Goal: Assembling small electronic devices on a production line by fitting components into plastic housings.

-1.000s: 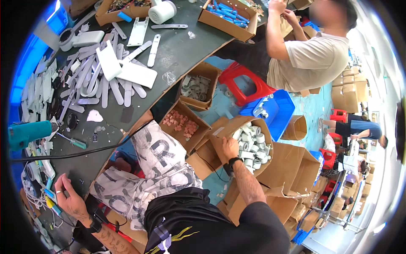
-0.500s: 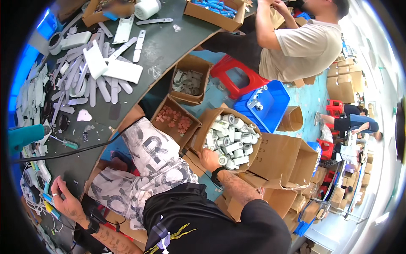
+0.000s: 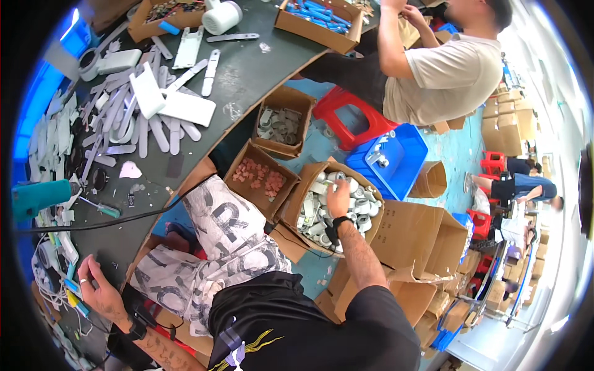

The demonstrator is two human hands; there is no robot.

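Pale grey, rounded parts (image 3: 365,207) fill a box (image 3: 291,213) right of centre. The right hand (image 3: 338,201) is over them; whether its fingers grip one, I cannot tell. The left hand (image 3: 100,292), lower left, curls loosely, half open.

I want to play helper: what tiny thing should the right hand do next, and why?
Perhaps the right hand should lift one pale part clear, because it is over a cardboard box full of them. I can't tell whether its fingers already grip one. The left hand looks empty.
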